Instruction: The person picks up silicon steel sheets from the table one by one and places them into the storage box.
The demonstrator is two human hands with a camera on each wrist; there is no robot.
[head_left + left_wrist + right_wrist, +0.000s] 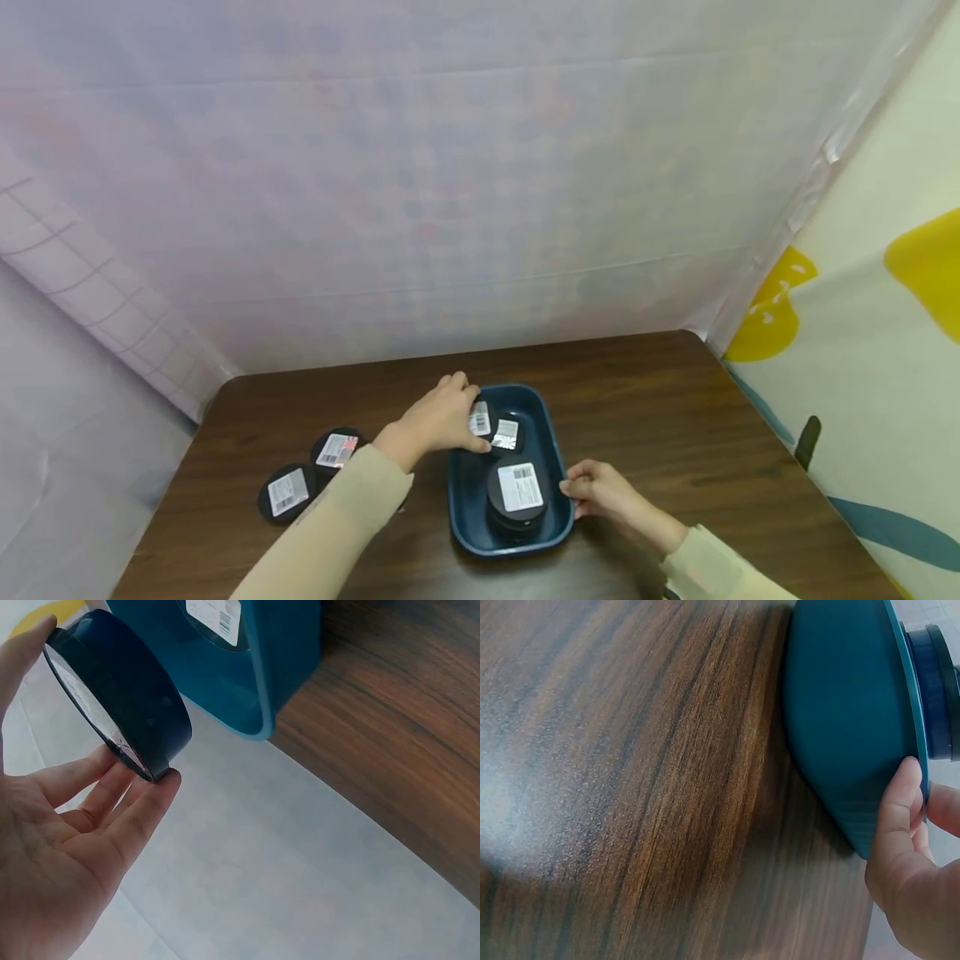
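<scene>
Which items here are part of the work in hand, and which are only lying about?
In hand:
- left hand gripping a black round tin over the tray
- blue tray, steadied at its rim by the right hand
- tins in the tray: large one, small one

Lying about:
- two tins on the table

No wording can be made out anywhere; only white stickers with barcode stripes show, too small to read. One sits on the black tin at the six o'clock end of the blue tray, and a corner of it appears in the left wrist view. Two more lie on the tins at the tray's twelve o'clock end, one perhaps silvery. The two tins on the table at nine o'clock carry similar stickers, likewise illegible.
</scene>
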